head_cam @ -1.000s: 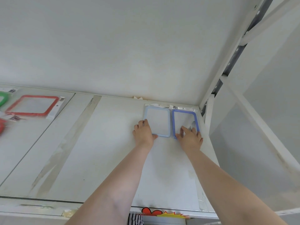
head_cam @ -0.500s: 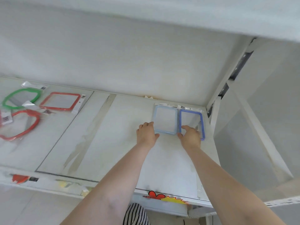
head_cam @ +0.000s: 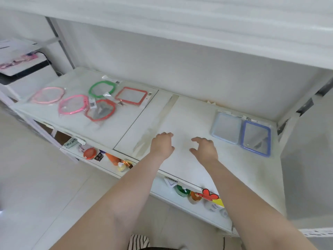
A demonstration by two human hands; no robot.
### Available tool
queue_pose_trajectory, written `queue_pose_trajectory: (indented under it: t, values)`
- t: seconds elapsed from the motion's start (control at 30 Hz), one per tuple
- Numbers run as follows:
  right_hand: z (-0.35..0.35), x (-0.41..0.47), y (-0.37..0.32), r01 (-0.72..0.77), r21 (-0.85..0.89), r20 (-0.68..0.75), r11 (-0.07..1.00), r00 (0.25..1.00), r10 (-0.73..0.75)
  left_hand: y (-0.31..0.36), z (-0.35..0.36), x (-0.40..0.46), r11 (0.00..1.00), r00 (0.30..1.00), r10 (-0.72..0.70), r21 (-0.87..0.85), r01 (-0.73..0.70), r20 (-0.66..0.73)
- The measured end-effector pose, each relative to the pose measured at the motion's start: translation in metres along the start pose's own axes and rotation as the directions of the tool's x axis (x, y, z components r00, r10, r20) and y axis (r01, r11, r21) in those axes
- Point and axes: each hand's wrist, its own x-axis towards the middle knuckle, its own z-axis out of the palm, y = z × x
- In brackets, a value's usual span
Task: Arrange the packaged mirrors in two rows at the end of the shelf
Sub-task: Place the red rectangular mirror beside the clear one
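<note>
Two packaged rectangular mirrors lie side by side at the right end of the white shelf (head_cam: 180, 120): a light blue one (head_cam: 226, 127) and a dark blue one (head_cam: 256, 138) against the end wall. My left hand (head_cam: 162, 145) and my right hand (head_cam: 204, 149) hover over the bare shelf to their left, both empty with fingers loosely curled. At the left end lie several more packaged mirrors: a red square one (head_cam: 131, 95), a green one (head_cam: 102, 89), a red rounded one (head_cam: 100, 110), a pink one (head_cam: 73, 104) and a pale pink one (head_cam: 48, 95).
A lower shelf (head_cam: 162, 188) holds small colourful items. A white cabinet (head_cam: 23, 69) stands at the far left. The upper shelf board (head_cam: 180, 18) hangs overhead, and a metal upright (head_cam: 304, 107) closes the right end.
Both hands have let go of the two blue mirrors and drawn back leftward. The view has swung left and down, showing the mirrors at the left end.
</note>
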Motion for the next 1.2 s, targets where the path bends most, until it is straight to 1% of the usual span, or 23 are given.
queue_pose_trajectory:
  t: [0.17,0.33,0.53,0.67,0.8,0.93,1.2]
  values:
    - [0.023,-0.003,-0.063,0.075,0.002,0.014,0.997,0.997,-0.075,-0.071,-0.025,-0.015,0.999,0.998,-0.038,-0.011,0.037,-0.043]
    - [0.066,-0.003,-0.143,0.132,-0.037,0.036,0.991,0.991,-0.131,-0.164,-0.049,-0.029,0.999,0.996,-0.049,0.020,0.051,-0.076]
    - [0.121,-0.009,-0.245,0.153,-0.041,0.038,0.987,0.988,-0.151,-0.283,-0.084,-0.037,0.996,0.997,-0.047,0.072,0.052,-0.065]
    - [0.144,-0.005,-0.297,0.141,-0.024,0.020,0.990,0.990,-0.141,-0.341,-0.108,-0.032,0.997,0.996,-0.037,0.065,0.042,-0.076]
    - [0.153,0.005,-0.329,0.121,-0.060,0.022,0.991,0.993,-0.120,-0.374,-0.122,-0.016,0.999,0.995,-0.016,0.031,0.020,-0.102]
    - [0.156,0.030,-0.346,0.113,-0.108,0.041,0.988,0.993,-0.109,-0.386,-0.128,0.012,1.000,0.994,-0.007,0.008,0.008,-0.108]
    - [0.159,0.111,-0.377,0.134,-0.142,0.035,0.981,0.991,-0.130,-0.397,-0.156,0.081,0.996,0.992,0.045,0.078,-0.036,-0.121]
